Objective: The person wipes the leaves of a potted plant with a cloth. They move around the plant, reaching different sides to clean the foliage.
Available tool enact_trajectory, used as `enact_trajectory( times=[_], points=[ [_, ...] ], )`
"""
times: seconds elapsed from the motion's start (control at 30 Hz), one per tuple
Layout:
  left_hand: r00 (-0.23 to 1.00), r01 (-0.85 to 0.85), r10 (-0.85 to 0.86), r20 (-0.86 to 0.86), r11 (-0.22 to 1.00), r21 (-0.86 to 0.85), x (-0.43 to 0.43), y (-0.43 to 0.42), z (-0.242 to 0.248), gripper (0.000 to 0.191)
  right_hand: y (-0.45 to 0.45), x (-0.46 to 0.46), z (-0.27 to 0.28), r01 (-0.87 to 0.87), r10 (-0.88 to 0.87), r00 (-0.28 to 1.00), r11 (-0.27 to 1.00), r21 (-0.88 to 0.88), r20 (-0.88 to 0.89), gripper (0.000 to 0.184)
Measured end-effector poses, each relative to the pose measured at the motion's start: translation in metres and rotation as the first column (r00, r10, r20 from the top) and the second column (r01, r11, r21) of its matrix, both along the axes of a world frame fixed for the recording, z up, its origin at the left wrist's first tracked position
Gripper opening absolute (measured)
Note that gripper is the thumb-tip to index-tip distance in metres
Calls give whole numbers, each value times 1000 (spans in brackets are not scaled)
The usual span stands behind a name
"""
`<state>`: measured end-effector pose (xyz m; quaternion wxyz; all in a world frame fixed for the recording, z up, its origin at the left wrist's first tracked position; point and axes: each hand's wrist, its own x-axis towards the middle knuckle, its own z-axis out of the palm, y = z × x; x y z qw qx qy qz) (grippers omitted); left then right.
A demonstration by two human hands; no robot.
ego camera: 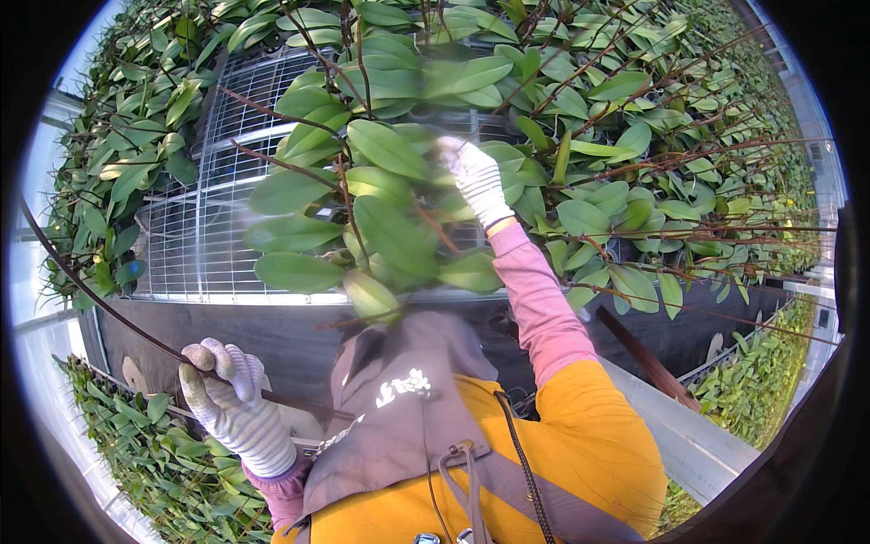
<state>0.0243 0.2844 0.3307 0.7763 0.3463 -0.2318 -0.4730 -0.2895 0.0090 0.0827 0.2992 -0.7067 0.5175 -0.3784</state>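
My left hand (234, 401), in a striped knit glove with soiled fingertips, pinches a long dark brown stem (102, 306) that curves from the upper left down to my chest. Out over the bench is my right hand (472, 173), gloved the same way, among broad green orchid leaves (387, 146). Its fingertips are blurred and partly behind leaves, so what they touch cannot be told. Thin reddish-brown flower stems (346, 197) rise from the orchid plants around it. The pots beneath are mostly hidden.
A wire mesh bench (197, 231) stretches left of the plants, with dark sheeting (272, 333) along its front. Dense orchids (652, 197) with long stems spread to the right. More plants (149, 449) stand at the lower left. A grey metal beam (686, 435) lies at the lower right.
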Motion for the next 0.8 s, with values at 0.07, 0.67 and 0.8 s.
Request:
enact_trajectory(
  times=[0.07, 0.67, 0.8],
  points=[
    [1000, 25, -25, -19, 1000, -3, 0, 0, 0, 26, -7, 2, -4, 9, -10, 998, 1000, -15, -69, 26],
    [994, -104, 107, -32, 990, 93, 0, 11, -1, 31, -27, 8, -34, 69, -71, 997, 985, -161, -8, 26],
    [998, -51, 52, -25, 996, 73, -1, 12, -4, 35, -7, 35, -83, 51, -24, 989, 980, 194, -143, 26]
  ],
)
